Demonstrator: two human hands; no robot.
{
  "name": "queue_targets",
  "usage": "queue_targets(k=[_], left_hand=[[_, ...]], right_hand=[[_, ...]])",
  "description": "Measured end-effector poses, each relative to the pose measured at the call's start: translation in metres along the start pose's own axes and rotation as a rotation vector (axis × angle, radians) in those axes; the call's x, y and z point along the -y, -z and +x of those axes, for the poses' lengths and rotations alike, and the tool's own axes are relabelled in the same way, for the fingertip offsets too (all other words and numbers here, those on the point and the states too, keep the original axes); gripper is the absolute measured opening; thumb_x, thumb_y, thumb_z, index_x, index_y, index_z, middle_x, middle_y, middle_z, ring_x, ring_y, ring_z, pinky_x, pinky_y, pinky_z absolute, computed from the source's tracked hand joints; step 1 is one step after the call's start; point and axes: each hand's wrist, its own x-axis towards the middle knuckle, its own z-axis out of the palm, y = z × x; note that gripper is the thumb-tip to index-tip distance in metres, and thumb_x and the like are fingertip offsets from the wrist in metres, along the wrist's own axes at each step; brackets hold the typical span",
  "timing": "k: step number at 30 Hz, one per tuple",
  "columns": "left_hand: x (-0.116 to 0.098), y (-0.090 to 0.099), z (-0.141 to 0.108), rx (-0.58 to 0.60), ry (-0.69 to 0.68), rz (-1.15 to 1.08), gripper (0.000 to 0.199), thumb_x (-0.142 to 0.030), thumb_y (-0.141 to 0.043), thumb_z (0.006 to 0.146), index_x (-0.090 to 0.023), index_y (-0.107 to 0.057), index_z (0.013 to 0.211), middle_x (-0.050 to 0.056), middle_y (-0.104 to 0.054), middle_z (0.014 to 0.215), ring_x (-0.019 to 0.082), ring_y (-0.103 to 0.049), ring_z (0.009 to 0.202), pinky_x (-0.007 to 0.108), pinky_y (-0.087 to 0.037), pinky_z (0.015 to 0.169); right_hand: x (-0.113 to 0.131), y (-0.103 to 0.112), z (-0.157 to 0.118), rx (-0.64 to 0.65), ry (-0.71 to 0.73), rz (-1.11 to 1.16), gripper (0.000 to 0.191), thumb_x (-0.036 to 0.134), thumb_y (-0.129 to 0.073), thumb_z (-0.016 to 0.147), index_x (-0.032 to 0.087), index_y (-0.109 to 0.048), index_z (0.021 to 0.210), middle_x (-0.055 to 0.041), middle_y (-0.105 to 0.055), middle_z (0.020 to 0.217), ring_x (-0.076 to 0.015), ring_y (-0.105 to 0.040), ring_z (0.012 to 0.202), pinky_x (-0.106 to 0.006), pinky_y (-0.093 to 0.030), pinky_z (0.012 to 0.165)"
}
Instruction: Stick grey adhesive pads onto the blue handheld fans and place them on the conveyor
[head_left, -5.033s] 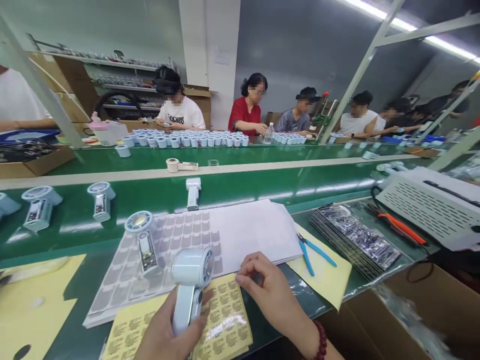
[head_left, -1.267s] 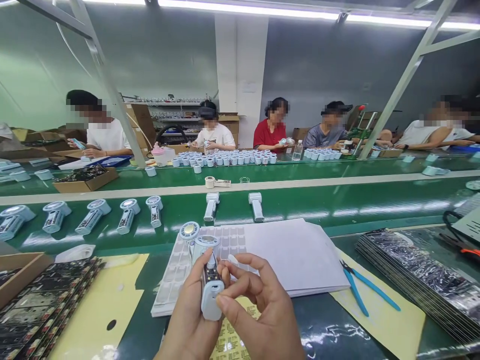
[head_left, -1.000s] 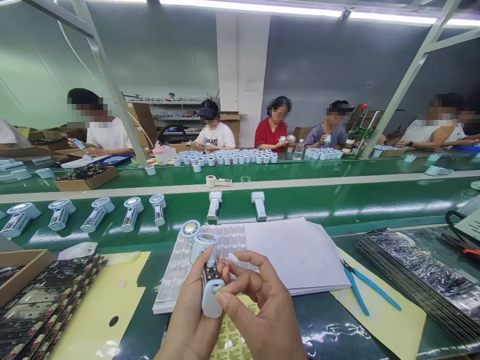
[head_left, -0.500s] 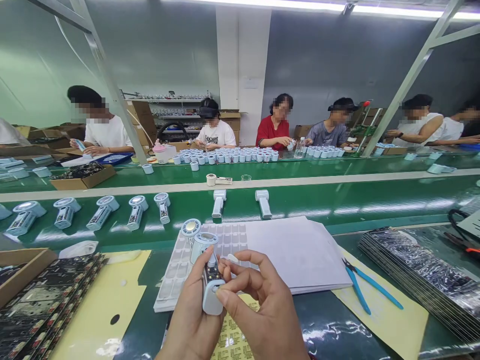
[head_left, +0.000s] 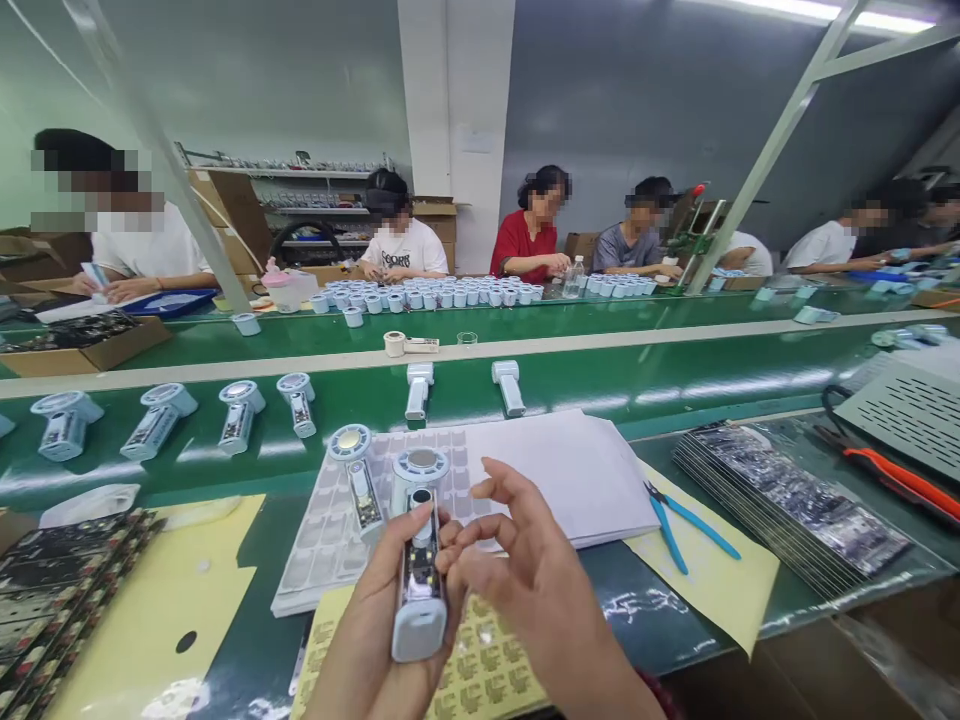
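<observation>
A light-blue handheld fan lies in my left hand, which is wrapped round its handle. The fan's round head points away from me, and a dark circuit board shows along the open handle. At the handle's right side is my right hand, its index finger raised and its thumb apart, slightly blurred. Some of its fingertips are close to or touching the fan; I cannot tell which. A second fan rests on the sheet of grey stickers. Beneath my hands lies a yellow label sheet.
White paper lies ahead, blue-handled cutters to the right. Stacked circuit boards stand at right and left. Several fans sit on the green conveyor. Co-workers sit beyond it. Orange-handled pliers lie far right.
My right thumb has come away from the end of the fan's handle. The fan is now lower and its board shows more fully. The view has turned to the right.
</observation>
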Motion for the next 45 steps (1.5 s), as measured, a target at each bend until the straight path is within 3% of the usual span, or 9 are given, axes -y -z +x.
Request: queue_targets(k=[3, 6, 13, 21, 24, 27, 36, 40, 45], left_hand=[[0.006, 0.019, 0.013, 0.03, -0.083, 0.314, 0.003, -0.006, -0.066, 0.08, -0.008, -0.067, 0.08, 0.006, -0.068, 0.071, 0.015, -0.067, 0.053, 0.026, -0.062, 0.055], [0.013, 0.044, 0.032, 0.067, -0.229, 0.583, 0.021, -0.01, -0.08, 0.067, -0.01, -0.071, 0.087, 0.013, -0.076, 0.093, 0.026, -0.075, 0.084, 0.03, -0.062, 0.076], [0.019, 0.072, 0.052, 0.109, -0.291, 0.769, 0.036, -0.022, -0.085, 0.063, -0.019, -0.074, 0.097, 0.013, -0.076, 0.109, 0.032, -0.069, 0.107, 0.044, -0.048, 0.103], [0.016, 0.062, 0.044, 0.059, -0.261, 0.774, 0.035, -0.019, -0.087, 0.06, -0.019, -0.076, 0.093, 0.012, -0.078, 0.101, 0.031, -0.071, 0.103, 0.037, -0.055, 0.092], [0.012, 0.051, 0.036, 0.107, -0.244, 0.732, 0.031, -0.024, -0.088, 0.06, -0.015, -0.075, 0.088, 0.011, -0.078, 0.085, 0.024, -0.074, 0.082, 0.026, -0.057, 0.075], [0.011, 0.041, 0.031, 0.151, -0.282, 0.704, 0.032, -0.028, -0.086, 0.063, -0.014, -0.072, 0.089, 0.007, -0.075, 0.074, 0.019, -0.071, 0.067, 0.023, -0.055, 0.067], [0.025, 0.057, 0.055, 0.133, -0.259, 0.766, 0.038, -0.037, -0.087, 0.061, -0.017, -0.068, 0.087, 0.008, -0.075, 0.079, 0.029, -0.073, 0.089, 0.034, -0.056, 0.086], [0.023, 0.056, 0.053, 0.109, -0.255, 0.769, 0.042, -0.034, -0.088, 0.06, -0.019, -0.068, 0.094, 0.008, -0.077, 0.087, 0.029, -0.073, 0.091, 0.033, -0.056, 0.084], [0.012, 0.042, 0.037, 0.073, -0.213, 0.719, 0.038, -0.037, -0.083, 0.067, -0.017, -0.07, 0.096, 0.007, -0.076, 0.081, 0.022, -0.071, 0.079, 0.021, -0.052, 0.063]], right_hand=[[-0.002, 0.029, -0.003, -0.065, 0.026, -0.105, 0.041, 0.043, -0.07, 0.086, 0.026, -0.058, 0.121, -0.0027, -0.06, 0.099, -0.018, -0.062, 0.091, -0.027, -0.055, 0.07], [-0.011, 0.055, -0.011, -0.098, 0.026, -0.419, 0.012, 0.033, -0.065, 0.089, 0.021, -0.066, 0.091, -0.0028, -0.06, 0.094, -0.0175, -0.06, 0.087, -0.025, -0.048, 0.063], [-0.038, 0.072, -0.019, -0.073, 0.086, -0.808, 0.013, 0.011, -0.058, 0.084, 0.022, -0.063, 0.079, -0.0018, -0.06, 0.089, -0.0191, -0.058, 0.081, -0.031, -0.045, 0.074], [-0.016, 0.072, -0.025, 0.007, 0.07, -0.49, 0.017, 0.03, -0.063, 0.09, 0.022, -0.061, 0.075, -0.0013, -0.058, 0.085, -0.0168, -0.055, 0.078, -0.027, -0.044, 0.067], [-0.004, 0.059, -0.024, 0.038, 0.032, -0.373, 0.018, 0.035, -0.063, 0.09, 0.021, -0.06, 0.078, -0.0014, -0.056, 0.088, -0.0155, -0.052, 0.075, -0.026, -0.039, 0.06], [-0.001, 0.053, -0.017, 0.039, 0.036, -0.518, 0.011, 0.027, -0.062, 0.09, 0.021, -0.06, 0.081, -0.001, -0.057, 0.092, -0.0148, -0.052, 0.075, -0.026, -0.038, 0.061], [-0.038, 0.078, -0.018, 0.017, 0.089, -0.901, 0.012, 0.013, -0.058, 0.087, 0.022, -0.062, 0.081, -0.0009, -0.061, 0.09, -0.0171, -0.057, 0.075, -0.028, -0.043, 0.068], [-0.025, 0.075, -0.022, 0.041, 0.044, -0.611, 0.015, 0.026, -0.067, 0.087, 0.021, -0.063, 0.073, -0.0007, -0.059, 0.086, -0.016, -0.057, 0.077, -0.026, -0.045, 0.069], [0.005, 0.051, -0.021, 0.053, 0.016, -0.311, 0.018, 0.033, -0.069, 0.085, 0.02, -0.063, 0.074, -0.0024, -0.058, 0.09, -0.0154, -0.054, 0.078, -0.026, -0.042, 0.067]])
